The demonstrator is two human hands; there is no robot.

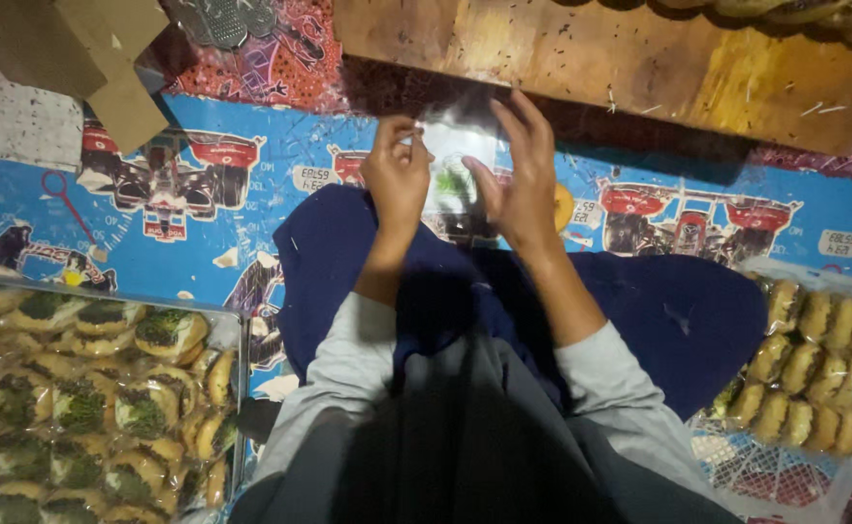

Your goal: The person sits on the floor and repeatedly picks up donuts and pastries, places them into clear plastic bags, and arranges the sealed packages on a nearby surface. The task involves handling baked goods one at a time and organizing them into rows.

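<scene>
At nine o'clock a metal tray (235, 320) sat on the floor, packed with wrapped round pastries (169, 330) topped in green; they overlapped too closely to count. At eleven o'clock lay a piece of brown cardboard (106, 49), well apart from the tray. The patterned blue mat (203, 175), printed with red racing cars, ran across the floor from nine to three o'clock.

Near twelve o'clock the left hand (397, 180) pinched the left edge of one small clear plastic bag (460, 160) with curled fingers. The right hand (518, 175) held the bag's right side, thumb in front and fingers spread upright behind it. Something green showed inside the bag, too blurred to tell. The bag hung above a dark blue cloth (659, 311) over the person's lap.

Behind the hands, from twelve to two o'clock, stood a brown wooden board (639, 58). At four o'clock a white mesh tray (775, 475) held more wrapped pastries (814, 349) in two rough rows, uncountable at the frame's edge.
</scene>
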